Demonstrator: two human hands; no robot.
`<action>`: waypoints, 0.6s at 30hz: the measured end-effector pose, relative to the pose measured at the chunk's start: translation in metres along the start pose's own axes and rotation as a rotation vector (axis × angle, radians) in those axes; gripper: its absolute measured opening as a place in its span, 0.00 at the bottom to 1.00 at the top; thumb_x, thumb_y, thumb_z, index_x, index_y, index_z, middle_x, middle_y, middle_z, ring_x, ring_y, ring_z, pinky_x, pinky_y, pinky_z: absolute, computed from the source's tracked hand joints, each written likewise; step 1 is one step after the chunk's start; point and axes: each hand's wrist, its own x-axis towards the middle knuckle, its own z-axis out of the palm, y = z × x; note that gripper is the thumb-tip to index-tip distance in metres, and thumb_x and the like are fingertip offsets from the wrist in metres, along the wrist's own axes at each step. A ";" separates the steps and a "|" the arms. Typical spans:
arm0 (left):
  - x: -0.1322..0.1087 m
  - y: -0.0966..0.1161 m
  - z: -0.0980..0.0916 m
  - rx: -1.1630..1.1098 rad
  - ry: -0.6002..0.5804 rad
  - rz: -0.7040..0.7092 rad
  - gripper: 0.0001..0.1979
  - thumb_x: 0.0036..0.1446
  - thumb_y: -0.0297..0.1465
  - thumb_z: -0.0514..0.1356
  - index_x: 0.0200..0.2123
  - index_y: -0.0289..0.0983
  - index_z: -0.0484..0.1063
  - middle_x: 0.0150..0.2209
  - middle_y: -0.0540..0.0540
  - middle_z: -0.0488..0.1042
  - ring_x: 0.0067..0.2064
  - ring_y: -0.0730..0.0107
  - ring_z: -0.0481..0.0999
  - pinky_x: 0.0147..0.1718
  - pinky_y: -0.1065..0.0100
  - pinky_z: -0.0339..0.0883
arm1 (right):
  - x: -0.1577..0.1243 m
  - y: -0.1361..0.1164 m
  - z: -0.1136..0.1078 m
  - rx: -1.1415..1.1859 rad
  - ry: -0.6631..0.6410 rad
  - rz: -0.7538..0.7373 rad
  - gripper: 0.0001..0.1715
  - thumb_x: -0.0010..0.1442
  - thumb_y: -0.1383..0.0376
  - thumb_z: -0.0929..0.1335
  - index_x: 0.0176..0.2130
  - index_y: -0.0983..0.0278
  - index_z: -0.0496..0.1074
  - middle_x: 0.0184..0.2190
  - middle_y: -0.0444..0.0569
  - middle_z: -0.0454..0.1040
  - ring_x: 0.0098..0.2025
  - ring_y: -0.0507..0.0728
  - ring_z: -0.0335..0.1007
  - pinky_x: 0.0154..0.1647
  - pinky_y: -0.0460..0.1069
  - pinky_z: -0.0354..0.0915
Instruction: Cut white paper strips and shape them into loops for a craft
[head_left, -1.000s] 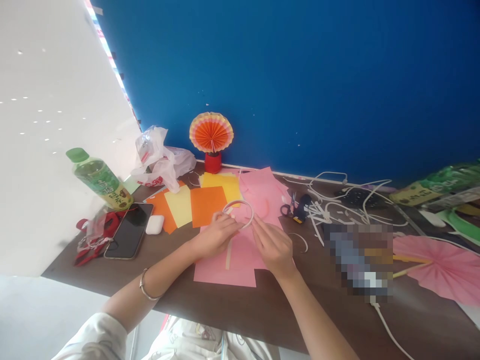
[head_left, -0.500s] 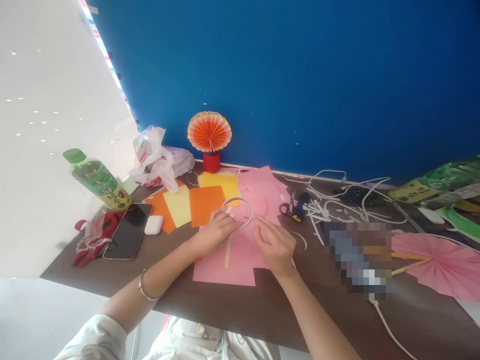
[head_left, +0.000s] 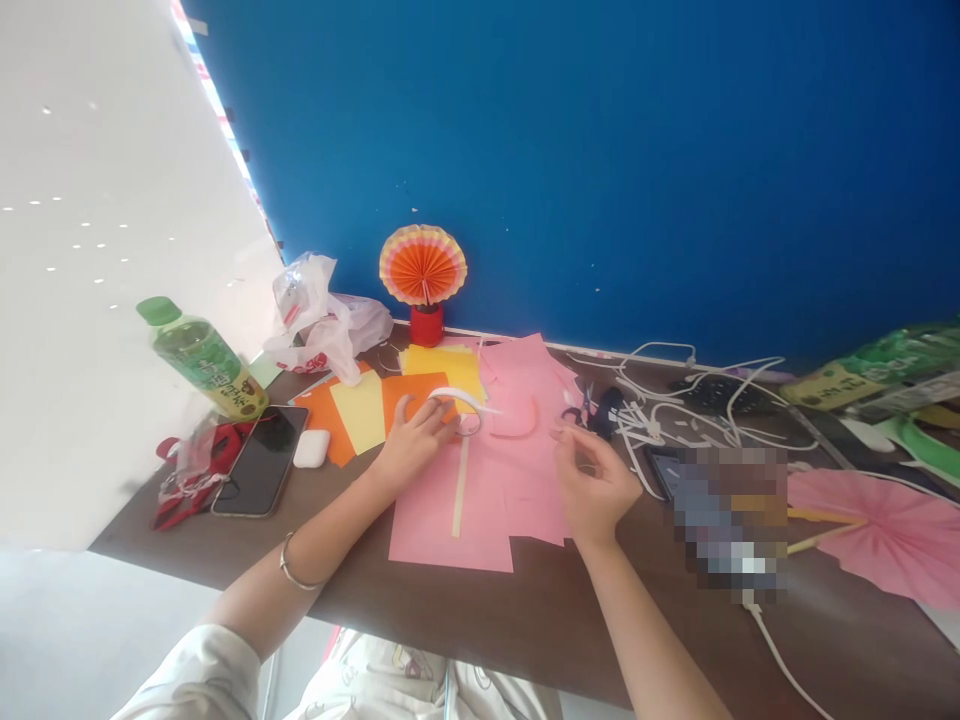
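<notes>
A thin white ring, which looks like a roll of tape (head_left: 466, 399), stands tilted over the papers. My left hand (head_left: 417, 438) pinches its near left side between thumb and fingers, with one finger lifted away. From the roll a narrow white end points right, above the pink paper (head_left: 450, 550). My right hand (head_left: 598, 488) is closed in a pinch at the right edge of the pink sheets; what sits between its fingertips is too small to make out. A pale strip (head_left: 460, 490) lies lengthwise on the near pink sheet. A curved pinkish strip (head_left: 517, 434) shows between the hands.
Orange paper (head_left: 336, 432) and yellow paper (head_left: 457, 366) lie behind my left hand. A phone (head_left: 262, 465), a white earbud case (head_left: 311, 448) and a bottle (head_left: 206, 360) are left. Scissors (head_left: 577, 412), white cables (head_left: 735, 380) and a pink paper fan (head_left: 885, 525) lie right. A folded orange fan (head_left: 423, 265) stands behind.
My right hand has moved right, away from the roll. My left hand has shifted left with the roll, which now looks lower and more tilted, with a white end sticking out.
</notes>
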 end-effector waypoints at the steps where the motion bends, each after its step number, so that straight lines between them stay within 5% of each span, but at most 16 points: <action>1: 0.000 0.000 0.001 0.004 0.011 -0.020 0.19 0.58 0.20 0.47 0.50 0.41 0.64 0.54 0.38 0.64 0.57 0.57 0.61 0.56 0.45 0.42 | 0.000 0.000 0.000 0.000 -0.001 0.000 0.08 0.52 0.63 0.67 0.32 0.63 0.75 0.30 0.50 0.78 0.31 0.58 0.75 0.35 0.52 0.72; 8: 0.002 -0.001 0.006 -0.166 0.015 -0.250 0.21 0.51 0.22 0.51 0.50 0.35 0.60 0.50 0.36 0.66 0.57 0.53 0.60 0.56 0.45 0.42 | -0.002 0.000 0.002 -0.025 0.003 -0.031 0.08 0.52 0.63 0.67 0.31 0.63 0.74 0.30 0.50 0.78 0.32 0.58 0.75 0.37 0.54 0.71; 18: 0.008 -0.006 0.002 -1.167 0.141 -0.579 0.30 0.57 0.35 0.52 0.60 0.44 0.43 0.50 0.44 0.68 0.54 0.64 0.65 0.53 0.60 0.57 | -0.005 0.003 0.001 -0.045 -0.063 -0.084 0.06 0.51 0.64 0.67 0.31 0.62 0.75 0.31 0.49 0.78 0.32 0.57 0.75 0.38 0.52 0.71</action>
